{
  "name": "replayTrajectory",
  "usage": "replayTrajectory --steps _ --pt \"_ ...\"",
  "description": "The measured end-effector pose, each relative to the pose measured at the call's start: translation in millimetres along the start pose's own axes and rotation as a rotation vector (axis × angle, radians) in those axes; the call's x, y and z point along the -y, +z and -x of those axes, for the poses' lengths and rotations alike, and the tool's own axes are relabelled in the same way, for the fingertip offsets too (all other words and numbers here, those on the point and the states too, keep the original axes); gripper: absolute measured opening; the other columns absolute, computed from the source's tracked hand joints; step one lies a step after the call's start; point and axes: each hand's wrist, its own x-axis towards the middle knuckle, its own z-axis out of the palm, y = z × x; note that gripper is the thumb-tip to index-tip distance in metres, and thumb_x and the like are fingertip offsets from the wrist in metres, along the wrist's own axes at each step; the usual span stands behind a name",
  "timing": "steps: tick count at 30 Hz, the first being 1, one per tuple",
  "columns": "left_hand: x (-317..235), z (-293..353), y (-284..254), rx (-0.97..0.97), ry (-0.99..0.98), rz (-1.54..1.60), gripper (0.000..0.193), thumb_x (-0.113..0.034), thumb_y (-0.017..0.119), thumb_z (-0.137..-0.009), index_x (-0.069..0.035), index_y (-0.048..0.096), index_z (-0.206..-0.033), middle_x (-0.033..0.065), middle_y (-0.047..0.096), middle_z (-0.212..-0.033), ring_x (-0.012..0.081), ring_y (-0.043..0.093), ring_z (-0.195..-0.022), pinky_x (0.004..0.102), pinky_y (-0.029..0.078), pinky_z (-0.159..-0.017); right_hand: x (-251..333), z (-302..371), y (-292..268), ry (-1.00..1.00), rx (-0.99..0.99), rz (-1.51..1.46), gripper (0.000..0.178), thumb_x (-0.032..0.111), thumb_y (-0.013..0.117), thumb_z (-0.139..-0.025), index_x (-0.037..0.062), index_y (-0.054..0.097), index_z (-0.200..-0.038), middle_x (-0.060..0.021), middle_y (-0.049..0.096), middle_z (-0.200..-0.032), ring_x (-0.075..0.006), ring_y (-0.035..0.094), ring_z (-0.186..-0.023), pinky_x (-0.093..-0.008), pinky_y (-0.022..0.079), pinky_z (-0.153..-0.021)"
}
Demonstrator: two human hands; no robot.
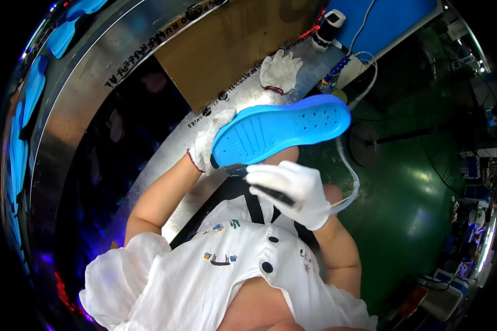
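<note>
My left hand (209, 144), in a white glove, grips the heel end of a bright blue shoe insole (281, 129) and holds it up with its ribbed, perforated underside toward me. My right hand (298, 190), also gloved in white, is closed around a dark-handled tool (270, 193) whose thin flat tip (234, 170) touches the insole's lower edge near the heel. A pale hose (350, 176) loops down past the right hand.
A spare white glove (280, 70) lies on the shiny metal bench (94, 83) beside a brown cardboard sheet (232, 44). More blue insoles (22, 121) line the far left. A blue panel (392, 19) with white cables sits at top right above the green floor (419, 204).
</note>
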Motion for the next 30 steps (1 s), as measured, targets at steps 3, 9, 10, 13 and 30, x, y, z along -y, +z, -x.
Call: replayTrajectory --steps 3,9,10,13,30 --pt "-12 -3 7 -0.158 -0.025 -0.200 0.080 -0.063 0.050 -0.091 -0.003 0.042 -0.143 0.0231 0.060 -0.125 0.0338 0.066 -0.101 0.0442 0.059 -0.080 -30 -6 -2 -0.028 -0.106 -0.050 0.022 0.013 0.077 -0.078 0.0079 0.071 -0.098 -0.0056 0.072 -0.101 -0.0228 0.066 -0.074 -0.0309 0.054 -0.067" --pt "-29 2 30 -0.324 -0.061 -0.363 0.068 -0.052 0.054 -0.094 0.000 0.050 -0.138 0.0183 0.063 -0.123 0.0239 0.066 -0.107 0.0372 0.056 -0.091 -10 -5 -2 -0.003 -0.139 -0.178 0.024 0.004 0.080 -0.072 0.0037 0.073 -0.096 -0.0113 0.073 -0.101 -0.0241 0.067 -0.073 -0.0300 0.052 -0.066" --pt "-34 0 34 -0.308 -0.070 -0.392 0.067 -0.052 0.054 -0.094 0.000 0.052 -0.136 0.0175 0.064 -0.122 0.0231 0.067 -0.103 0.0357 0.056 -0.088 -15 -8 -6 -0.005 -0.116 -0.112 0.024 0.004 0.080 -0.072 0.0036 0.073 -0.095 -0.0115 0.073 -0.101 -0.0250 0.066 -0.073 -0.0300 0.052 -0.066" --pt "-35 -4 32 -0.301 -0.012 -0.397 0.057 -0.051 0.056 -0.094 -0.001 0.062 -0.121 0.0144 0.069 -0.108 0.0200 0.070 -0.088 0.0313 0.058 -0.077 -7 -5 -8 -0.082 0.016 0.128 0.024 0.009 0.077 -0.075 0.0109 0.072 -0.099 -0.0049 0.072 -0.102 -0.0206 0.064 -0.067 -0.0299 0.053 -0.061" --pt "-58 5 63 -0.582 0.040 -0.792 0.054 -0.052 0.057 -0.092 -0.003 0.056 -0.114 0.0208 0.065 -0.099 0.0314 0.070 -0.081 0.0416 0.061 -0.066 6 -6 -38 -0.176 0.026 0.329 0.032 0.005 0.070 -0.069 0.0083 0.071 -0.102 -0.0090 0.072 -0.105 -0.0210 0.058 -0.060 -0.0292 0.050 -0.053"
